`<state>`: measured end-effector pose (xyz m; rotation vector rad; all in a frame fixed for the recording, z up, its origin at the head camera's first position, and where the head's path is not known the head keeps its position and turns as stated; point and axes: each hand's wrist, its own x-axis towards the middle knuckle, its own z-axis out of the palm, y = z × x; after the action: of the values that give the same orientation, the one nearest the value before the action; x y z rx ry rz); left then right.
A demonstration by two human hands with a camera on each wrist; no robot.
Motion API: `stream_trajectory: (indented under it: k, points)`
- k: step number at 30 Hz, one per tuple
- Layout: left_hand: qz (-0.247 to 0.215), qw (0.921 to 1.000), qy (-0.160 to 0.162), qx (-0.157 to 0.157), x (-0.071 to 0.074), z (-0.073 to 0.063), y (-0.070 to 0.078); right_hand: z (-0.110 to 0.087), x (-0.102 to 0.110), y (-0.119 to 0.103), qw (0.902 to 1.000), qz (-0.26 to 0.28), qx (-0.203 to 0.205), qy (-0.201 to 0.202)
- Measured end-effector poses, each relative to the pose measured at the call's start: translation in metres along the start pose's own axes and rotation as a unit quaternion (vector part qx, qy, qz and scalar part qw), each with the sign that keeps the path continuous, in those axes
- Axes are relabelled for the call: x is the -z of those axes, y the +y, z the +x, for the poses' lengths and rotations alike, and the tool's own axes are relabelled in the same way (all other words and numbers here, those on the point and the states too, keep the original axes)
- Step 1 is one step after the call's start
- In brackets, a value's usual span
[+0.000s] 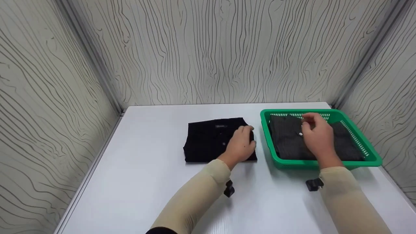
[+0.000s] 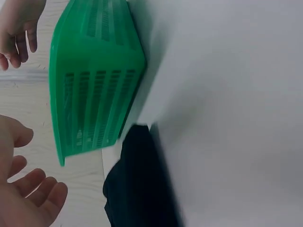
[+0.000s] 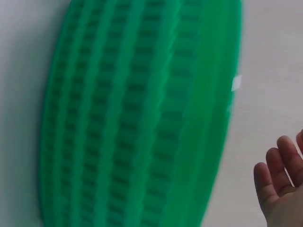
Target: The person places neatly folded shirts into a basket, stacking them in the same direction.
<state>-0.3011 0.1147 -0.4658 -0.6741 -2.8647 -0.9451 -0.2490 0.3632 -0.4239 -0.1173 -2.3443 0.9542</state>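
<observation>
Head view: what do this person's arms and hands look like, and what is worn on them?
Long beige fabric sleeves cover both forearms, left and right; a black band shows at the left one's upper end. A small black blocky device sits at each wrist, left and right. The left hand and right hand are gloveless. No cables show.

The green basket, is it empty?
No, folded dark clothing lies inside the basket.

Garment [image 1: 203, 141] on the table [image 1: 139, 182], basket [image 1: 292, 163] to its right, second garment [image 1: 286, 143] inside it, wall [image 1: 211, 55] behind the table.
</observation>
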Motion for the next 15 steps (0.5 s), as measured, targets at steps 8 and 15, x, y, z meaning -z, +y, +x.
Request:
stream_trajectory:
  k: [8,15]
  points:
    - [0.016,0.9988,0.041,0.021,0.03,-0.013,-0.046,-0.011,-0.031,-0.04,0.9943,0.069,0.019,-0.079]
    - [0.0,0.9936,0.076,0.084,0.05,-0.021,-0.088,-0.023,-0.057,-0.062,0.9793,0.152,-0.019,-0.132]
